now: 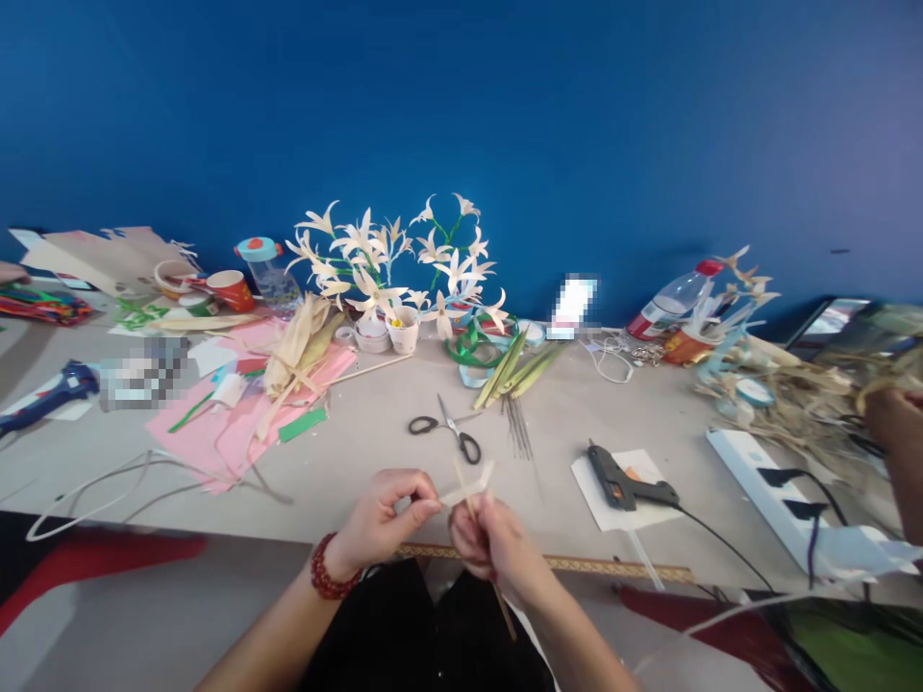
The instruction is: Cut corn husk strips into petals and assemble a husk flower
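My left hand [386, 519], with a red bead bracelet on its wrist, pinches one end of a pale husk strip [468, 488]. My right hand [486, 543] is closed on a thin wooden stick [505, 610] and on the strip's other end. Both hands meet just in front of the table's near edge, above my lap. Black scissors [448, 432] lie open on the table beyond my hands. A black glue gun [626, 485] rests on a white paper to the right.
A bunch of cream husk flowers [400, 264] stands in a cup at the back. Pink paper and husks [249, 404] lie left, green leaf strips [515, 367] and thin wires in the middle, a white power strip [768, 481] right. Another person's arm [898, 432] enters at the far right.
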Motion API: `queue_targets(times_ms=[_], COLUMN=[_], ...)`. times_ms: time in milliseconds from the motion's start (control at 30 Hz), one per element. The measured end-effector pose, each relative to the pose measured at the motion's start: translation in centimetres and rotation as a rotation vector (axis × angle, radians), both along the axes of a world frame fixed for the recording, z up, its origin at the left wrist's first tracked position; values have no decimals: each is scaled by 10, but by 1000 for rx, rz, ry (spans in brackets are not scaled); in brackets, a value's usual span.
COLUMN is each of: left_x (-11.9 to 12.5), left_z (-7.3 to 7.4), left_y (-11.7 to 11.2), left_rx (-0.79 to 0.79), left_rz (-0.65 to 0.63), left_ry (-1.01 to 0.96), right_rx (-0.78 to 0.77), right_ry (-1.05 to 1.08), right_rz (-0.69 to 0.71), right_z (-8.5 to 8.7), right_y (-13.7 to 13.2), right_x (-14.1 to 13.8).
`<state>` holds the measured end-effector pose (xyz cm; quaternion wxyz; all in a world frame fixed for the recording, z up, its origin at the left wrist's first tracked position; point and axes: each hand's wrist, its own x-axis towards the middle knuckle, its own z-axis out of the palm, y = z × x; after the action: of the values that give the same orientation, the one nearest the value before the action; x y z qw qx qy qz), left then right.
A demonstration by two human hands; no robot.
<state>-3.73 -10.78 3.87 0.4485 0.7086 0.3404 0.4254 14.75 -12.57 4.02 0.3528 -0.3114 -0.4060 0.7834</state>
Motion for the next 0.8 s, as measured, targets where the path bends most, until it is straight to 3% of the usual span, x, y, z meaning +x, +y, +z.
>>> queue_targets(times_ms=[100, 167, 233, 400, 500, 633, 800], left_x=[5, 6, 4, -3, -8, -18, -29], left_z=[3, 4, 5, 3, 1, -4, -17], left_y=[-1, -1, -2, -3, -2, 1, 1], left_rx=[46, 74, 87, 121, 140, 83, -45], left_rz=[31, 32, 8, -40, -37, -19, -31], left_ry=[34, 59, 65, 24, 19, 18, -63], right_rx=[288, 361, 286, -161, -318, -386, -361], right_ry=[-338, -429, -367, 83, 282, 459, 623], right_rz=[-111, -128, -77, 188, 299, 360, 286], right_z=[-2, 0, 3, 11, 14, 14, 19], right_y=[-3, -3, -4, -2, 2, 8, 12], right_x=[-8, -10, -9, 0, 8, 24, 52])
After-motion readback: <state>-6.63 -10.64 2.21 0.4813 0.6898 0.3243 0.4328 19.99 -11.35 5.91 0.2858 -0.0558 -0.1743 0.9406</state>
